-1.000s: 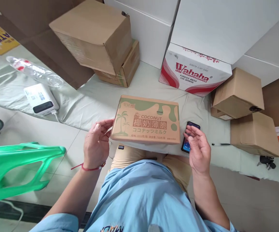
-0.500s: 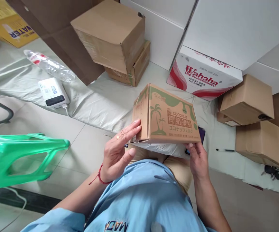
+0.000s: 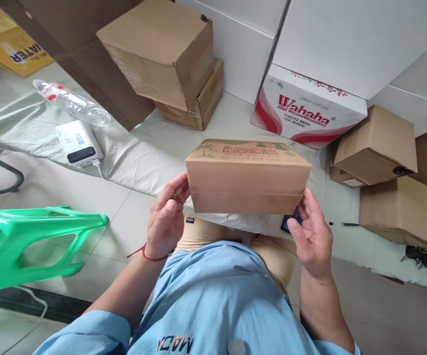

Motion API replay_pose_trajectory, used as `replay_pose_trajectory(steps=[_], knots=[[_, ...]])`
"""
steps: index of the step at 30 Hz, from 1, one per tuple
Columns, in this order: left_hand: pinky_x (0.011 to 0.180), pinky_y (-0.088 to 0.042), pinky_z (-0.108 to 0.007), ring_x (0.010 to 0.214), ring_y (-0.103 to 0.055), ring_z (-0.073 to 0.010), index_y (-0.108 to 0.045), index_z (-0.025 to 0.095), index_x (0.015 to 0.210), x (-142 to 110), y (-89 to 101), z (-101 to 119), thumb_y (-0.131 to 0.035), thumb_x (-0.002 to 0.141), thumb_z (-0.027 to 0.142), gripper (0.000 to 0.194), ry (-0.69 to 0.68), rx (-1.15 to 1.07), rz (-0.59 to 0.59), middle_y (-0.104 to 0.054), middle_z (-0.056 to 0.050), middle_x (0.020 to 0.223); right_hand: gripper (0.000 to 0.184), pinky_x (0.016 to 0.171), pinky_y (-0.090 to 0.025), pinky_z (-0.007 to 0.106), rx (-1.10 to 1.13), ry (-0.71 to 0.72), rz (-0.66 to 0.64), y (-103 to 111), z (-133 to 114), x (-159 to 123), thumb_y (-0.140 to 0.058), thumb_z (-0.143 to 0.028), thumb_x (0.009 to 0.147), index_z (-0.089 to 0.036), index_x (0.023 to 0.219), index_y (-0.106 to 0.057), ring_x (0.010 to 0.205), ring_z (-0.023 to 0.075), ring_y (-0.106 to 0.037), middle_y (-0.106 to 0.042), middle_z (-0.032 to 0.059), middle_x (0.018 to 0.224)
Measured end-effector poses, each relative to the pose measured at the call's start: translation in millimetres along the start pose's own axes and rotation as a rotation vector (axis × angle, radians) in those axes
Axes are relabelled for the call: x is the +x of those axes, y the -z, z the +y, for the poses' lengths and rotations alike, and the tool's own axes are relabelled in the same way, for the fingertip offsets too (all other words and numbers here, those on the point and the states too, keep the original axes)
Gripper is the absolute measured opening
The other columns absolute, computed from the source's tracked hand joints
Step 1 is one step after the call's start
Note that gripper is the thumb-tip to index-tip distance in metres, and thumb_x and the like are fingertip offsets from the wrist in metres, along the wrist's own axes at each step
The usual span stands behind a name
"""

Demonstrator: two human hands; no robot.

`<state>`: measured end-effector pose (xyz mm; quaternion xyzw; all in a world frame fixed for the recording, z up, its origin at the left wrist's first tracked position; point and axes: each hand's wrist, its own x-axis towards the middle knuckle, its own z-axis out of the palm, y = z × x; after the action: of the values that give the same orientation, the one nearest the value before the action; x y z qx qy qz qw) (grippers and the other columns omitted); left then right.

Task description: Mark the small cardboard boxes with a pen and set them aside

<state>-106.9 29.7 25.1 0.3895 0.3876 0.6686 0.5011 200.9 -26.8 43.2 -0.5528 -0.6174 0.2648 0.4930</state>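
Between my two hands is a brown cardboard box point(image 3: 248, 185), tilted so that a plain side with a seam faces me and its green palm-tree print faces up and away. My left hand point(image 3: 167, 217), with a red cord at the wrist, presses its fingers to the box's left end. At the right end, the fingers of my right hand point(image 3: 312, 234) lie against the lower corner, thumb apart. Some fingertips are hidden behind the box. A phone point(image 3: 290, 223) lies partly covered behind the box, near my right hand.
On the cloth-covered surface point(image 3: 135, 162) lie a plastic bottle point(image 3: 75, 103) and a white power bank point(image 3: 78, 143). Stacked cartons point(image 3: 157, 54), a Wahaha carton point(image 3: 307, 111) and more boxes point(image 3: 398, 212) line the back and right. Keys point(image 3: 418, 256) lie at right; a green stool point(image 3: 43, 246) stands left.
The box has turned from showing its printed face to showing a plain side, now lying more level. My right hand has shifted up along its right end; my left hand moved slightly left.
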Motion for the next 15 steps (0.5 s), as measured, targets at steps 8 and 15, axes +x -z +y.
replay_pose_trajectory(steps=[8, 15], knots=[[0.077, -0.055, -0.026, 0.085, -0.062, -0.0173, -0.08, 0.022, 0.126, 4, -3.5, -1, -0.08, 0.082, 0.065, 0.062, 0.029, -0.057, 0.105, -0.067, -0.002, 0.091, 0.08, 0.132, -0.031, 0.071, -0.257, 0.397, -0.063, -11, -48, 13, -0.068, -0.03, 0.099, -0.029, 0.172, -0.036, 0.167, 0.0419, -0.03, -0.026, 0.0084, 0.183], [0.086, -0.059, -0.028, 0.099, -0.068, -0.0194, -0.076, 0.025, 0.109, 22, -2.9, -22, -0.076, 0.085, 0.069, 0.051, 0.207, -0.168, 0.121, -0.071, -0.002, 0.102, 0.061, 0.13, -0.045, 0.055, -0.387, 0.698, -0.073, -45, -80, 18, -0.069, -0.011, 0.093, -0.016, 0.153, -0.058, 0.166, 0.0357, -0.034, -0.023, 0.014, 0.183]])
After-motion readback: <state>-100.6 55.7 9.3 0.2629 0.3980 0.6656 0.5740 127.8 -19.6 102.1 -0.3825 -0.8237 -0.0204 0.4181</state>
